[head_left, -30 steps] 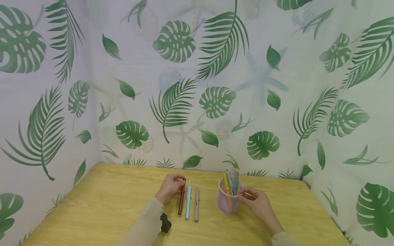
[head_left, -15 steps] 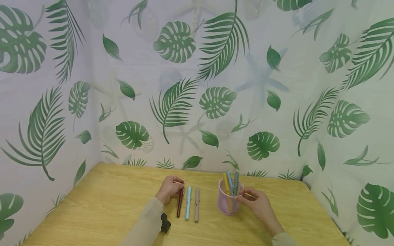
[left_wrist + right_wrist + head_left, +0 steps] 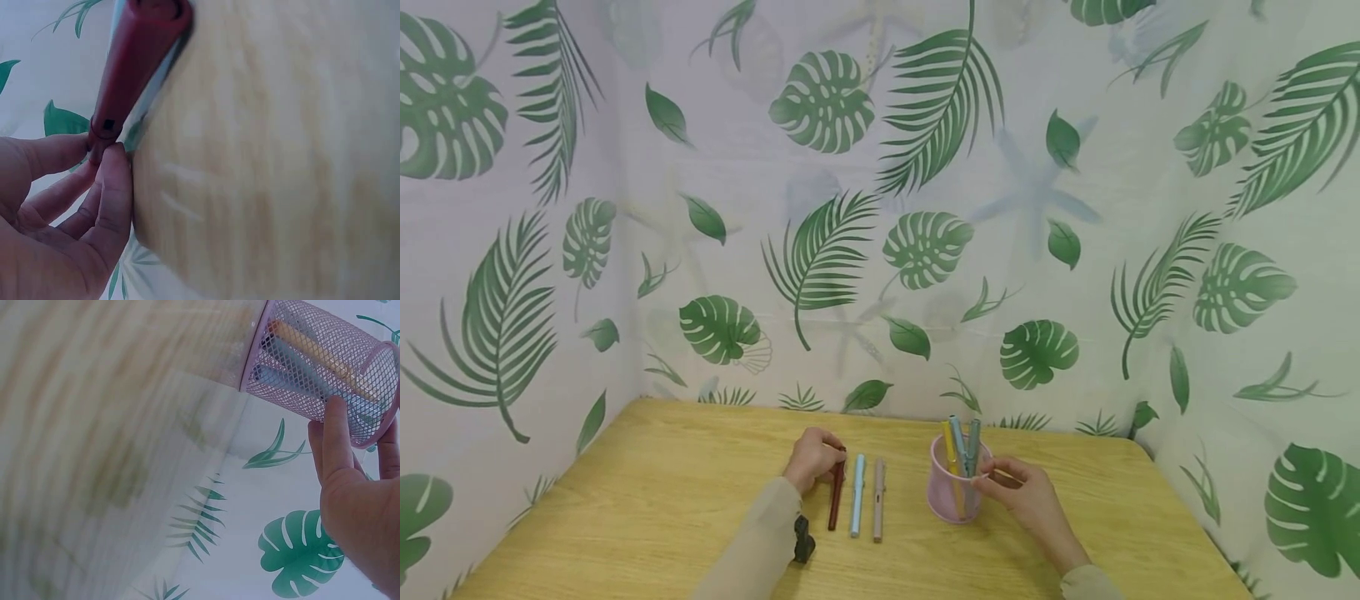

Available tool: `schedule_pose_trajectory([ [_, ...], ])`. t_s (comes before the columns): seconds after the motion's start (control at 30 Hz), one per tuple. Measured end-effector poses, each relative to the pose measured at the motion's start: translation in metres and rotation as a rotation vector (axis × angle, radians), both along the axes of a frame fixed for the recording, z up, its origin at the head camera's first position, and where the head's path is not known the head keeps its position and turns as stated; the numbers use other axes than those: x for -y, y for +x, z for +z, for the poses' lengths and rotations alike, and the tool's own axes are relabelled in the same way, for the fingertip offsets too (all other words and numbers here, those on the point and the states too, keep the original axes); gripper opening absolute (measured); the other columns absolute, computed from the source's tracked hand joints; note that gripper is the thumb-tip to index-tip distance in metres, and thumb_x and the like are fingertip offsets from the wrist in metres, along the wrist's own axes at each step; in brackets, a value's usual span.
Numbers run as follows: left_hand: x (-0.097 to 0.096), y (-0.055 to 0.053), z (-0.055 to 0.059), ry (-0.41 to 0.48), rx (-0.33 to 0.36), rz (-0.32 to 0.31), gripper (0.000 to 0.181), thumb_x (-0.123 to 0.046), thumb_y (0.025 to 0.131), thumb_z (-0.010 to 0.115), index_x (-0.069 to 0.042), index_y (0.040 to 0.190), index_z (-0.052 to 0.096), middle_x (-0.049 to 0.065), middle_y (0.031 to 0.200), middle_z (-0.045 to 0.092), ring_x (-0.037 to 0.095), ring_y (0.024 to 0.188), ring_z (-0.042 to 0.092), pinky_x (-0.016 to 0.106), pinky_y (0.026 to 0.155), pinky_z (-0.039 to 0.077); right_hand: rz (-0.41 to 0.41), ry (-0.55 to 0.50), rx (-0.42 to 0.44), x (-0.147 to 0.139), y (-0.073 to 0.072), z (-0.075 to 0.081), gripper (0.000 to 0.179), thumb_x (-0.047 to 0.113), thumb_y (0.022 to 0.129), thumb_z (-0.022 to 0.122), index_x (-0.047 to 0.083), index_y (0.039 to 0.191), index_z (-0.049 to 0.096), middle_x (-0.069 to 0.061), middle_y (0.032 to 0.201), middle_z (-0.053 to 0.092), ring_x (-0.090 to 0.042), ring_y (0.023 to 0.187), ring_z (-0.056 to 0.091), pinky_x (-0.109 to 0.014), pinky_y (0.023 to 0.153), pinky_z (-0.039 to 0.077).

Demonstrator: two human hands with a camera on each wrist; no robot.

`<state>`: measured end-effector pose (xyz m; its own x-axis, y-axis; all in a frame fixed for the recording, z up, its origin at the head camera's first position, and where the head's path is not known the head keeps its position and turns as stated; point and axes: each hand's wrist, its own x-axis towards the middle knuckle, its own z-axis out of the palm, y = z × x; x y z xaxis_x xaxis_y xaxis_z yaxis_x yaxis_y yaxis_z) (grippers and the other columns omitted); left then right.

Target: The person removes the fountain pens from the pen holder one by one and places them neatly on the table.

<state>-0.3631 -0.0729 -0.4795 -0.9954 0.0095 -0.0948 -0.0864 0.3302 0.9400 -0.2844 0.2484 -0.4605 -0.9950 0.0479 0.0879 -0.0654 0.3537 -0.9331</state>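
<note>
My left hand (image 3: pixel 814 460) pinches a dark red pen (image 3: pixel 835 504) near its far end, at the left of a row of pens. In the left wrist view, the thumb and fingers grip the narrow end of that red pen (image 3: pixel 133 72). Beside it lie a light blue pen (image 3: pixel 857 500) and a grey-brown pen (image 3: pixel 878 504), roughly parallel. My right hand (image 3: pixel 1028 498) holds the rim of a pink mesh pen holder (image 3: pixel 937 492) between thumb and fingers. Upright inside lean a yellow pen (image 3: pixel 949 442), a blue pen (image 3: pixel 958 437) and a grey-green pen (image 3: pixel 974 437).
All of this stands on a wood-grain table (image 3: pixel 662 500). Light walls (image 3: pixel 850 275) with printed green leaves close in the back and both sides. A black device (image 3: pixel 803 540) sits at the left wrist.
My left hand has shifted the dark red pen leftward, widening its gap from the light blue pen. My right hand has stayed at the pen holder.
</note>
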Motion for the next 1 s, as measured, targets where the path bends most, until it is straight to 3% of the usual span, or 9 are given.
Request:
schedule_pose_trajectory([
  [0.77, -0.0015, -0.0075, -0.0087, -0.031, 0.024, 0.06, 0.008, 0.004, 0.087, 0.067, 0.005, 0.094, 0.069, 0.015, 0.086, 0.071, 0.018, 0.067, 0.066, 0.028, 0.054, 0.056, 0.007, -0.008, -0.005, 0.0003, 0.0, 0.0002, 0.034, 0.024, 0.085, 0.078, 0.002, 0.109, 0.068, -0.017, 0.134, 0.059, -0.036, 0.123, 0.058, -0.04, 0.096, 0.053],
  [1.0, -0.0005, -0.0036, -0.0018, -0.01, 0.037, 0.056, 0.006, 0.005, 0.087, 0.067, 0.006, 0.093, 0.068, 0.017, 0.084, 0.07, 0.021, 0.068, 0.068, 0.029, 0.054, 0.057, 0.021, -0.027, -0.02, 0.0002, 0.0009, 0.0012, 0.032, 0.02, 0.085, 0.078, 0.0, 0.107, 0.068, -0.019, 0.133, 0.06, -0.038, 0.123, 0.058, -0.041, 0.096, 0.053],
])
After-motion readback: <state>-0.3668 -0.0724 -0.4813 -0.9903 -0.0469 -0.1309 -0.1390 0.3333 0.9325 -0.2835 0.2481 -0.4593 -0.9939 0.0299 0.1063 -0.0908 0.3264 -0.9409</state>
